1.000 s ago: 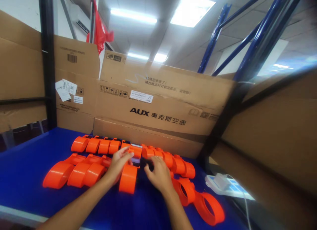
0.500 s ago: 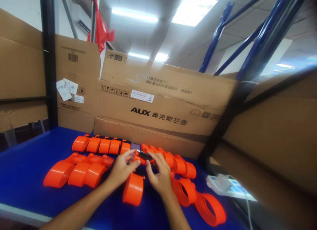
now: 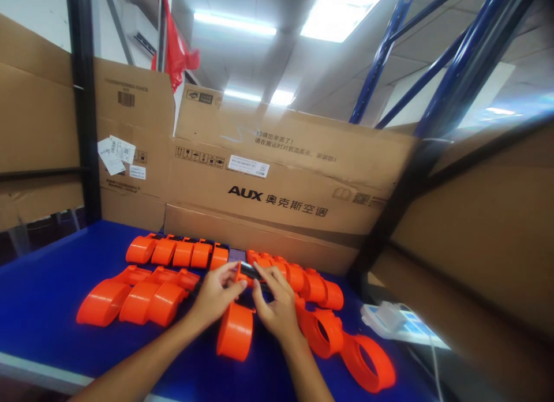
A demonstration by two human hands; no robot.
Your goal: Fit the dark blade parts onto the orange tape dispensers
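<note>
In front of me I hold an orange plastic tape dispenser, with a black piece (image 3: 249,270) across its head and its wide ring (image 3: 235,331) pointing down toward me. My left hand (image 3: 220,292) pinches the left side of the head between thumb and fingers. From the other side, my right hand (image 3: 274,298) has its fingers closed at the right end of the black piece, with the thumb below. The fingers hide part of the head.
Similar orange dispensers stand in a back row (image 3: 183,254), with more at the left (image 3: 104,301) and loose orange rings (image 3: 369,364) at the right on the blue tabletop (image 3: 52,275). Behind stands a cardboard wall (image 3: 277,177). A white power strip (image 3: 385,318) lies at the right edge.
My right fingers have shifted slightly left over the black piece, covering more of its right end. The dispenser's ring has moved slightly to the right.
</note>
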